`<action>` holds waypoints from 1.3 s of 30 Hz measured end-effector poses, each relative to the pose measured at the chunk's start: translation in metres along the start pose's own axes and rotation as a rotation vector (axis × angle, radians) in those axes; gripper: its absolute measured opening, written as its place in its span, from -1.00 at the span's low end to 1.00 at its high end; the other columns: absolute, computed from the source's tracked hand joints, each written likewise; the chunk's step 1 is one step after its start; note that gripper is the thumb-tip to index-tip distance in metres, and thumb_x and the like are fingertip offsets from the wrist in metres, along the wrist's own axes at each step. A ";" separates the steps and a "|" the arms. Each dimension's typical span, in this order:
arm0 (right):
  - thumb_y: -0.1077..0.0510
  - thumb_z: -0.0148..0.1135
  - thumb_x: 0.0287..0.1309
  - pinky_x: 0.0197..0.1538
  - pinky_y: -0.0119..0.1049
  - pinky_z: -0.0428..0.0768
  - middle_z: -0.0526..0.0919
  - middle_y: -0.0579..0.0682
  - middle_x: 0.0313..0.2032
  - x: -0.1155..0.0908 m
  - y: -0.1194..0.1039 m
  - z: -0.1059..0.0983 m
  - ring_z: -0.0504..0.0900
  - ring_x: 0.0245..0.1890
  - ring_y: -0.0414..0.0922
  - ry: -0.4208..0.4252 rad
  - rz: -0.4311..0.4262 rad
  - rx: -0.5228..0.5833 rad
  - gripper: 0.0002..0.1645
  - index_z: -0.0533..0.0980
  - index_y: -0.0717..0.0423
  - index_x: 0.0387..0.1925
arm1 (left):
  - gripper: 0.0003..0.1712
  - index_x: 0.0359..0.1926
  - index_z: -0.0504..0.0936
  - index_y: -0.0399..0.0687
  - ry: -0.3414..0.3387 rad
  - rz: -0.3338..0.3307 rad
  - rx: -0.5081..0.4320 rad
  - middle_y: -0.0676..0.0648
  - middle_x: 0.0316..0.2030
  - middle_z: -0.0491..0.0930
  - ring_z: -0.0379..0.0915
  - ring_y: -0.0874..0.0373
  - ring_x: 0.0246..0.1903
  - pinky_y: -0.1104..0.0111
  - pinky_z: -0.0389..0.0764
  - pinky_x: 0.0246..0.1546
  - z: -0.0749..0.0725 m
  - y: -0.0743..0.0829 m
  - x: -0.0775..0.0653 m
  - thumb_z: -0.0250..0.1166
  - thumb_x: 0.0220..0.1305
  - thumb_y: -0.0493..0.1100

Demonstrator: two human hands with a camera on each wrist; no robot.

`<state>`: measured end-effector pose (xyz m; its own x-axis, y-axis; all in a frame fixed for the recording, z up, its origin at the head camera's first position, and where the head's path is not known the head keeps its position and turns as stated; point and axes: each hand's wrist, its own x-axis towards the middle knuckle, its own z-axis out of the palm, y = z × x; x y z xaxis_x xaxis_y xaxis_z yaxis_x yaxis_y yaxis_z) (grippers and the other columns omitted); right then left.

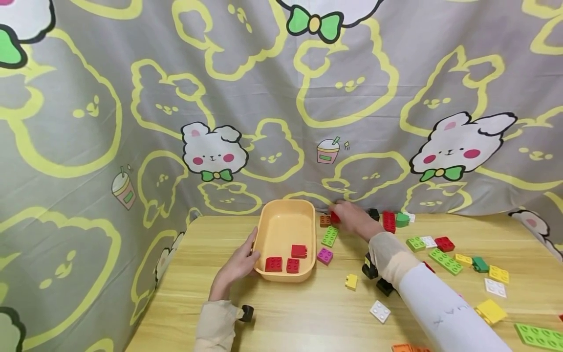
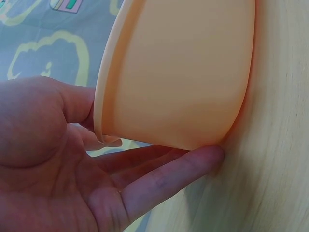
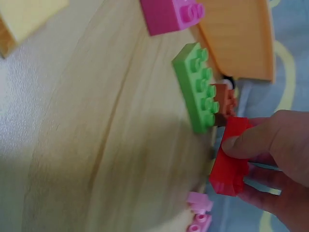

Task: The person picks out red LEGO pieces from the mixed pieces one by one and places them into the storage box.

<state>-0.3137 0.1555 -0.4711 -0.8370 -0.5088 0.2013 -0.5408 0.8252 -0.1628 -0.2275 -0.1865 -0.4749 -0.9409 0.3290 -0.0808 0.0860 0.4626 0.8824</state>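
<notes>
My left hand [image 1: 241,260] grips the side of a light orange plastic tray [image 1: 288,207]. In the left wrist view, the thumb is at the rim and the fingers [image 2: 169,186] extend along the outer wall. Three red bricks lie inside the tray, one of them a square brick [image 1: 292,266]. To the tray's right, at the back of the table, my right hand [image 1: 352,217] pinches another red brick [image 3: 229,166] between thumb and fingers. Beside that brick are a brown brick [image 1: 325,220] and a lime green brick [image 3: 193,87]. A magenta brick [image 1: 325,256] lies closer to the tray.
Many loose bricks spread over the right of the wooden table [image 1: 281,318], among them a yellow brick [image 1: 351,281], a white brick [image 1: 380,311] and a long lime brick [image 1: 445,261]. A patterned cloth [image 1: 272,98] hangs behind the table and along its left side.
</notes>
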 end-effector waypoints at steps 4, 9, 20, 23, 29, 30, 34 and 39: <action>0.29 0.43 -0.03 -0.26 -0.09 0.64 0.58 0.08 -0.31 -0.004 -0.009 -0.012 0.54 -0.34 -0.01 0.045 -0.037 -0.019 -0.74 0.63 0.20 -0.22 | -0.20 0.54 -0.21 -0.14 0.003 -0.005 0.005 -0.60 0.25 0.15 0.52 -0.24 -0.14 0.08 0.72 -0.45 0.001 0.001 0.000 -0.12 0.37 -0.42; 0.29 0.39 0.01 -0.34 -0.13 0.64 0.56 0.05 -0.30 -0.005 -0.024 -0.030 0.52 -0.39 -0.05 0.081 -0.054 -0.063 -0.74 0.63 0.18 -0.19 | -0.20 0.54 -0.20 -0.14 0.008 -0.005 -0.003 -0.59 0.26 0.15 0.52 -0.25 -0.13 0.06 0.71 -0.44 0.001 -0.001 0.000 -0.11 0.37 -0.43; 0.24 0.40 0.09 -0.34 -0.18 0.66 0.57 0.00 -0.30 0.005 -0.057 -0.056 0.54 -0.39 -0.10 0.144 -0.135 -0.088 -0.68 0.62 0.11 -0.07 | -0.21 0.54 -0.23 -0.16 -0.002 0.010 -0.003 -0.59 0.28 0.10 0.52 -0.24 -0.14 0.06 0.71 -0.47 -0.001 -0.002 0.002 -0.12 0.40 -0.43; 0.23 0.40 0.10 -0.30 -0.20 0.67 0.59 0.00 -0.26 0.007 -0.065 -0.056 0.56 -0.35 -0.12 0.137 -0.150 -0.075 -0.63 0.61 0.09 -0.01 | -0.21 0.54 -0.23 -0.16 -0.004 0.010 0.003 -0.60 0.28 0.10 0.52 -0.24 -0.13 0.07 0.71 -0.46 0.000 -0.002 0.001 -0.12 0.40 -0.42; 0.21 0.42 0.09 -0.25 -0.23 0.67 0.62 -0.01 -0.25 0.015 -0.085 -0.049 0.58 -0.31 -0.12 0.097 -0.170 -0.036 -0.67 0.62 0.06 -0.06 | -0.21 0.54 -0.22 -0.15 0.002 0.004 0.017 -0.59 0.27 0.12 0.53 -0.22 -0.16 0.07 0.72 -0.47 0.000 -0.002 0.001 -0.11 0.39 -0.41; 0.21 0.41 0.10 -0.25 -0.23 0.67 0.62 -0.02 -0.26 0.017 -0.088 -0.047 0.58 -0.30 -0.12 0.091 -0.177 -0.030 -0.67 0.62 0.07 -0.06 | -0.20 0.54 -0.22 -0.15 0.002 0.003 0.017 -0.59 0.27 0.13 0.53 -0.21 -0.16 0.06 0.71 -0.48 0.000 -0.003 0.001 -0.11 0.39 -0.42; 0.18 0.40 0.12 -0.28 -0.24 0.64 0.61 -0.03 -0.29 0.023 -0.099 -0.037 0.57 -0.32 -0.12 0.068 -0.205 -0.020 -0.69 0.62 0.06 -0.07 | -0.21 0.54 -0.21 -0.16 0.008 0.006 0.010 -0.59 0.27 0.14 0.54 -0.22 -0.16 0.06 0.71 -0.48 -0.001 -0.004 0.001 -0.11 0.38 -0.42; 0.18 0.40 0.11 -0.33 -0.27 0.63 0.57 -0.05 -0.32 0.027 -0.109 -0.029 0.54 -0.35 -0.14 0.075 -0.213 -0.022 -0.74 0.63 0.01 -0.12 | -0.21 0.54 -0.20 -0.15 0.005 0.020 0.008 -0.59 0.27 0.13 0.54 -0.22 -0.17 0.08 0.72 -0.48 0.000 -0.006 0.002 -0.10 0.39 -0.42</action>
<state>-0.2749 0.0593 -0.4202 -0.6948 -0.6534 0.3005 -0.7023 0.7065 -0.0876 -0.2297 -0.1883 -0.4800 -0.9405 0.3342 -0.0613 0.1072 0.4631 0.8798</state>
